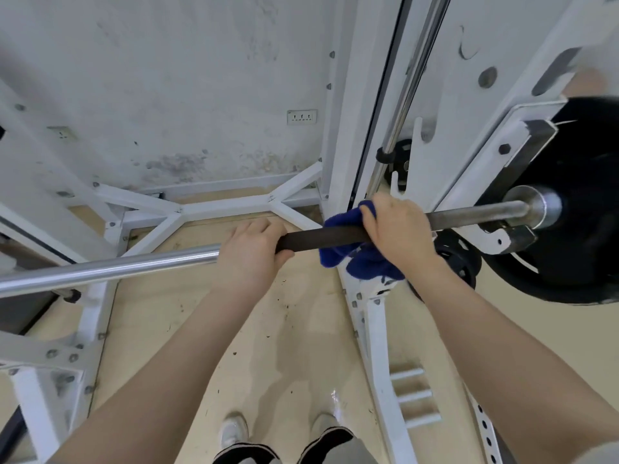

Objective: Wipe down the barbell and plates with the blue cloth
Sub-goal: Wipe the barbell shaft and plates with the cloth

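The barbell [110, 267] runs across the view from lower left to upper right, shiny on the left and dark in the middle stretch. My left hand [249, 249] grips the bar where the shiny part meets the dark part. My right hand [397, 226] presses the blue cloth [338, 252] around the bar further right, with cloth hanging below. A large black plate [582, 229] sits on the bar's right end, behind the steel collar [536, 205].
The white rack frame [375, 95] stands upright just behind my right hand, with hooks and a chrome guide rod [412, 78]. Smaller black plates [459, 262] are stored low on the rack. White floor braces [227, 205] cross the wooden platform. My feet show at the bottom.
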{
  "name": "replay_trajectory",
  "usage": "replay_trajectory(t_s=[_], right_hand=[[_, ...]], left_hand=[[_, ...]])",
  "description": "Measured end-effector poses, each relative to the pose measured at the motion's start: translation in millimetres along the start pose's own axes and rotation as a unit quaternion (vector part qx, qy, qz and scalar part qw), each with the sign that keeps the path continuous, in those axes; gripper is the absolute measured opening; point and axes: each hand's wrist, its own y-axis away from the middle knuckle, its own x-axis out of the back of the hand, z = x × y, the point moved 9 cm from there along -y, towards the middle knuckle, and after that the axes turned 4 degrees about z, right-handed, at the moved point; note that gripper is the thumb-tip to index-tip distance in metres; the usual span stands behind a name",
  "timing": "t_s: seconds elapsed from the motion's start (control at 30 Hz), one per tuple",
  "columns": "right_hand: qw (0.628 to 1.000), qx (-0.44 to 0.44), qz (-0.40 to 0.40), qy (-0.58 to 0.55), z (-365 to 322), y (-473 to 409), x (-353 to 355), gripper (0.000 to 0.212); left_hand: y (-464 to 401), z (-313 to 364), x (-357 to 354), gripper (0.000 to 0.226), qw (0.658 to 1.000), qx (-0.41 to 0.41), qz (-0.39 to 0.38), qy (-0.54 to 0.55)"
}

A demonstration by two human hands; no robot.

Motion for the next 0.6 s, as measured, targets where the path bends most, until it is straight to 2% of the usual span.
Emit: replay_trajectory(t_s=[0.07, 0.13, 0.23, 0.3, 0.37, 0.43, 0.5, 0.53, 0.6], right_hand=[[0.997, -0.071, -0.001, 0.007, 34, 3, 1, 0.031], [0.995, -0.094, 0.030, 0.012, 36, 6, 4, 0.031], [0.997, -0.045, 0.055, -0.004, -15, 7, -3, 0.029], [1.000, 0.011, 0.015, -0.002, -49, 6, -9, 0.030], [0.997, 0.059, -0.041, 0.035, -48, 5, -12, 0.031], [0.997, -0.003, -0.056, 0.057, -1, 0, -10, 0.034], [0.990, -0.129, -0.009, 0.056, 43, 4, 7, 0.037], [0.987, -0.149, 0.008, 0.066, 45, 5, 8, 0.036], [0.991, -0.103, -0.001, 0.086, 12, 1, 0, 0.026]], left_hand=[[2, -2, 0, 0.026, 1.000, 0.011, 0.007, 0.004], [4, -1, 2, 0.025, 1.000, 0.011, 0.019, 0.009], [6, 0, 3, 0.024, 1.000, 0.011, 0.027, 0.009], [5, 1, 4, 0.023, 1.000, 0.006, 0.023, 0.009], [5, 3, 5, 0.024, 1.000, -0.009, 0.020, 0.010], [4, 1, 6, 0.026, 1.000, -0.013, 0.009, 0.011], [6, -2, 6, 0.028, 0.999, -0.024, -0.010, 0.027], [6, -2, 8, 0.030, 0.998, -0.035, -0.023, 0.037], [6, -5, 12, 0.035, 0.995, -0.053, -0.069, 0.054]])
